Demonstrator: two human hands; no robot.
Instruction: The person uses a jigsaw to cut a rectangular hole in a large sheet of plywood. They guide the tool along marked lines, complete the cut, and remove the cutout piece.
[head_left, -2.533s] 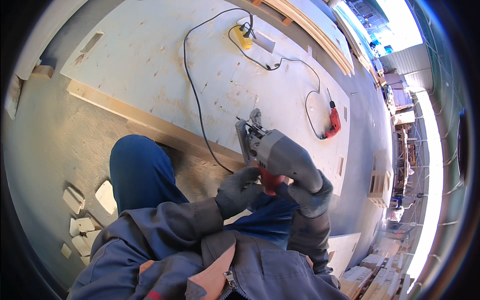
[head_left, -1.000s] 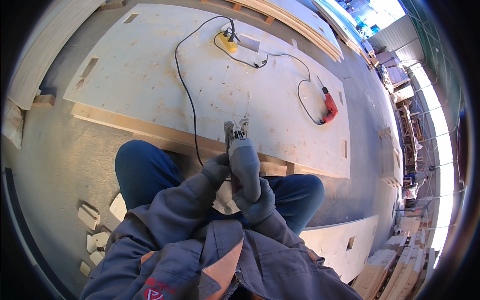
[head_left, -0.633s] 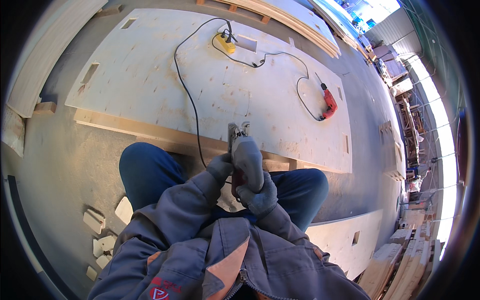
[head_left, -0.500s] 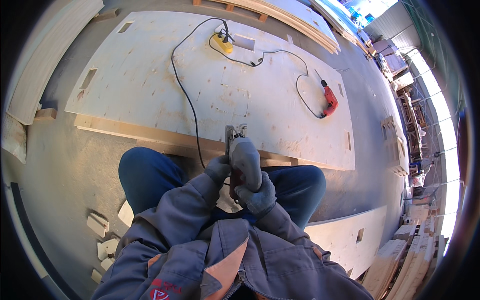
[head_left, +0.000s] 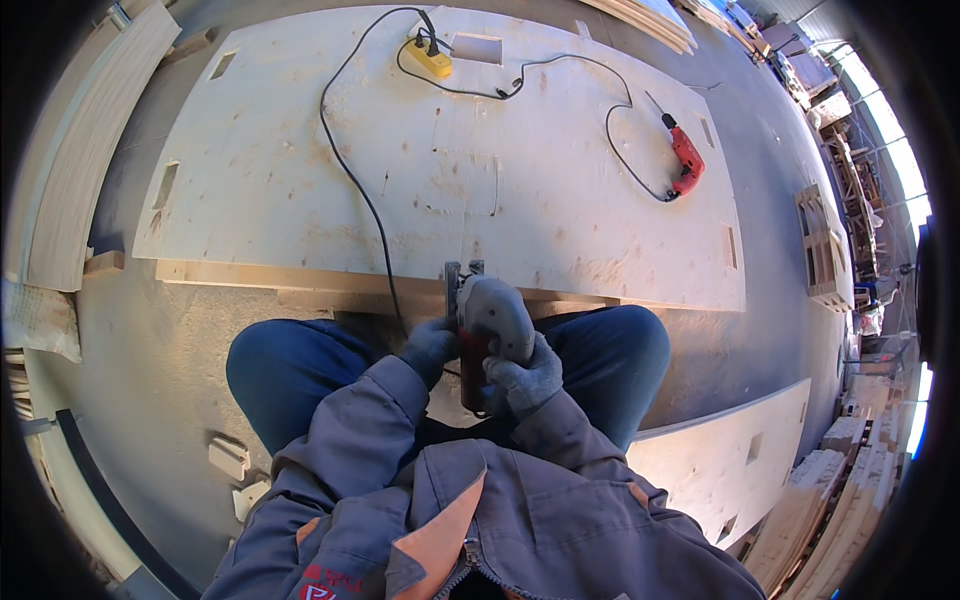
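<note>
A grey jigsaw (head_left: 497, 310) with a dark red lower body is held between my knees. Its metal base plate points away from me, just over the near edge of a large plywood sheet (head_left: 290, 140). My right hand (head_left: 530, 375), in a grey glove, is closed round the jigsaw's handle. My gloved left hand (head_left: 430, 350) is closed against the left side of the tool's body; its fingertips are partly hidden. A black cord (head_left: 372, 205) runs from near my left hand over the sheet to a yellow power strip (head_left: 430, 60).
A red drill (head_left: 687, 165) lies corded on the sheet's right part. Cut rectangular slots, such as a slot (head_left: 478, 49) by the power strip, pierce the sheet. Wood offcuts (head_left: 229, 456) lie on the floor at my left. Another slotted board (head_left: 715, 455) is at my right, near stacked timber (head_left: 825, 520).
My view has shifted, so the sheet and drill sit higher in the picture. The jigsaw has turned slightly and drawn back a little from the sheet. Both hands keep hold of it.
</note>
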